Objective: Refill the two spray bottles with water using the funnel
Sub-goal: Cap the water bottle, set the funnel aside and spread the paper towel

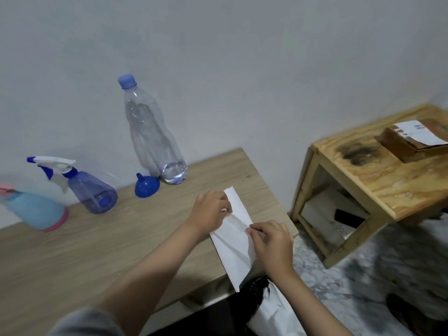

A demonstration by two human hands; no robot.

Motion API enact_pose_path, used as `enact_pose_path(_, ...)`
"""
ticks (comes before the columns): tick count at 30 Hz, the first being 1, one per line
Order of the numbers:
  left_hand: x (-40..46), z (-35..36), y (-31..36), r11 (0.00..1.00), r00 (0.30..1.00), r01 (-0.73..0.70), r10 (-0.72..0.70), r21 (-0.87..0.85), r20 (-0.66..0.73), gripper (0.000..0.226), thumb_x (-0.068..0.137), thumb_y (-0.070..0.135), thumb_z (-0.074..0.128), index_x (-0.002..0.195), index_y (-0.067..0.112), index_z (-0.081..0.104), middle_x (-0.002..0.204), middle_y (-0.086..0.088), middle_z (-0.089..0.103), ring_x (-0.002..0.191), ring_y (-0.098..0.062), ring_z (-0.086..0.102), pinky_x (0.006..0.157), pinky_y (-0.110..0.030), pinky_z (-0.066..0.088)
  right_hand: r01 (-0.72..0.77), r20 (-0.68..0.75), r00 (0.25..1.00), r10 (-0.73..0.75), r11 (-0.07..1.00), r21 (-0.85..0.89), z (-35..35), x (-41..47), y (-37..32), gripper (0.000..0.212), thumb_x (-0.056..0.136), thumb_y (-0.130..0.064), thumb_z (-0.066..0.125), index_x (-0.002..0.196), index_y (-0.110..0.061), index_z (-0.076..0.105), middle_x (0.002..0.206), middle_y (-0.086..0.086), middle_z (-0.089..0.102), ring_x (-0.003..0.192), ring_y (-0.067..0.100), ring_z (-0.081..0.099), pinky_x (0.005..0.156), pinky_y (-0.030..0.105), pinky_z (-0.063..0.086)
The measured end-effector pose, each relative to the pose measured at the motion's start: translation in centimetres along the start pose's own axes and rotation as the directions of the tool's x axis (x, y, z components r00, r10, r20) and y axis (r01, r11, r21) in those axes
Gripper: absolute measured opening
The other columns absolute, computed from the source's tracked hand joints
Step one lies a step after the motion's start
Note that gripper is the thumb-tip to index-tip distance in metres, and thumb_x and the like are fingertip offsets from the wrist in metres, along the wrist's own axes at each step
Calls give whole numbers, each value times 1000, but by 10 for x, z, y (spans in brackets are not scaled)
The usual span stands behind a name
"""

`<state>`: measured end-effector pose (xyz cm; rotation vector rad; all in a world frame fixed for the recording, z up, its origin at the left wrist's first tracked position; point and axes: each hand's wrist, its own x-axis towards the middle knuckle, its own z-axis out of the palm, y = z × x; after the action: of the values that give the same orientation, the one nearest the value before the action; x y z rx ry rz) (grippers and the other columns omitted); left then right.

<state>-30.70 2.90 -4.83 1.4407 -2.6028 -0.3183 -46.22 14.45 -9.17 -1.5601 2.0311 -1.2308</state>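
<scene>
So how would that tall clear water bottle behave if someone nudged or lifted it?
The tall clear bottle looks nearly empty, water only at its base, so probably light. Tall, narrow and dented, it would likely tip easily when nudged. Its thin walls would probably flex under a grip.

pink-capped spray bottle [36, 209] — blurred, its top cut off at left edge

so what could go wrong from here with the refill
1. The folded white paper that both hands (left, right) pinch overhangs the table edge; let go, it may slip off.
2. The water bottle looks nearly empty, perhaps too little for two spray bottles.
3. The purple spray bottle still wears its trigger head, so the blue funnel cannot go in yet.
</scene>
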Motion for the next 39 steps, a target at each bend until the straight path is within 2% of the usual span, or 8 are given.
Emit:
enact_pose_path(4, 1, -28, 5, 1000, 999, 7, -7, -19, -36, 13, 87, 18, 57, 93, 23, 67, 101, 9, 65, 104, -16, 53, 89, -32, 29, 30, -44, 999, -25, 991, 127, -20, 18, -20, 6, 76, -19, 78, 79, -23, 75, 76, -11, 67, 80, 19, 60, 77, 43, 49)
enact_pose_path(13, -1, -94, 21, 986, 963, -31, -15, -163, -270, 14, 83, 12, 60, 88, 19, 71, 90, 5, 71, 93, -21, 61, 90, -41, 41, 208, -80, 978, -195, 957, 203, -63, 50, -67, 7, 84, -20, 69, 88, -25, 72, 83, -16, 62, 86, 12, 56, 78, 43, 50)
enact_pose_path(21, -15, -123, 24, 969, 908, -28, -77, -244, -411, 14, 85, 10, 59, 86, 18, 71, 88, 3, 70, 91, -21, 61, 90, -47, 44, 350, -195, 931, -307, 904, 246, -74, 54, -94, 10, 82, -12, 71, 86, -21, 73, 80, -11, 65, 82, 15, 59, 72, 40, 51)
enact_pose_path(25, -22, -128, 22, 966, 892, -30, -91, -258, -442, 17, 85, 10, 55, 87, 15, 70, 88, 0, 69, 90, -22, 61, 88, -46, 46, 392, -234, 912, -336, 883, 259, -74, 52, -105, 12, 82, -8, 71, 83, -20, 72, 79, -9, 63, 80, 14, 59, 71, 30, 50)
enact_pose_path(29, -32, -130, 12, 964, 875, -10, -120, -265, -469, 14, 88, 11, 58, 92, 12, 71, 91, -1, 70, 91, -22, 62, 88, -44, 47, 374, -225, 924, -311, 860, 347, -71, 46, -116, 18, 80, -6, 73, 77, -24, 69, 77, -9, 64, 79, 8, 60, 71, 15, 44)
enact_pose_path(32, -45, -131, 0, 971, 872, 34, -145, -239, -467, 10, 88, 14, 61, 88, 14, 71, 88, 0, 68, 89, -20, 61, 84, -37, 45, 273, -137, 962, -236, 847, 456, -64, 36, -125, 12, 79, -9, 74, 74, -19, 70, 76, -9, 67, 79, 5, 62, 70, 9, 43)
enact_pose_path(35, -65, -131, -20, 976, 868, 70, -160, -204, -469, 9, 87, 15, 62, 85, 16, 71, 85, 2, 66, 86, -19, 60, 78, -31, 40, 150, -34, 987, -158, 822, 549, -50, 21, -139, 11, 79, -10, 75, 72, -19, 71, 72, -10, 70, 77, 1, 63, 68, 7, 43)
enact_pose_path(39, -100, -136, -59, 973, 871, 127, -202, -194, -448, 9, 86, 17, 60, 83, 19, 69, 84, 6, 63, 87, -20, 59, 82, -41, 46, 74, 68, 988, -139, 810, 581, -11, -4, -161, 9, 79, -13, 76, 73, -19, 72, 74, -13, 72, 77, 2, 65, 71, 16, 49)
